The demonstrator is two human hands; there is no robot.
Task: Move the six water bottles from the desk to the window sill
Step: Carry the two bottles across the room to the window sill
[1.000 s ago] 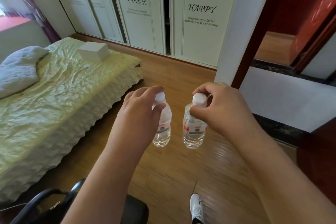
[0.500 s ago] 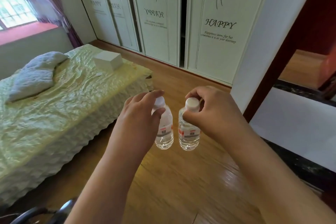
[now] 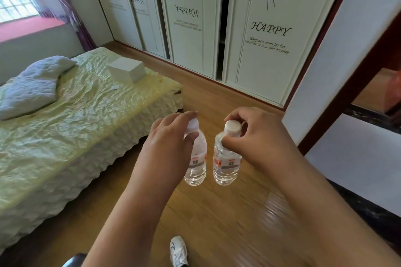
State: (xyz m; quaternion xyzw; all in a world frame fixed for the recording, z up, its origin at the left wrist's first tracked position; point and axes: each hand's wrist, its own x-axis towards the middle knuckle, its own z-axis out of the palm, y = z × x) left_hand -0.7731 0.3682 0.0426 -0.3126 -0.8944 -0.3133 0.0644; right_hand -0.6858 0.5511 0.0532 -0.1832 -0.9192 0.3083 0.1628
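Fingers (image 3: 191, 115) of the left hand (image 3: 167, 143) curled over the cap and neck of the left bottle (image 3: 196, 162), pinching it from above, while the fingers (image 3: 233, 142) and thumb of the right hand (image 3: 258, 143) pinched the neck of the right bottle (image 3: 225, 165) just under its white cap (image 3: 232, 128). Both bottles hung upright, long axes vertical, close beside each other but apart, carried in the air above the wooden floor (image 3: 227, 212) with no desk in view. The window sill (image 3: 28, 28), a reddish ledge under the barred window (image 3: 15, 0), lay far off to the upper left, beyond the bed (image 3: 76, 128) with its pillow (image 3: 32, 86) and white box (image 3: 128, 70). From the hands, then, the goal lay forward and to the left, and the left hand was the nearer of the two. Judging by this, the carry was mid-way: the person probably needed to turn left and skirt the foot of the bed before either bottle could be stood on the sill. No other bottles showed, so how many were already moved could not be told.
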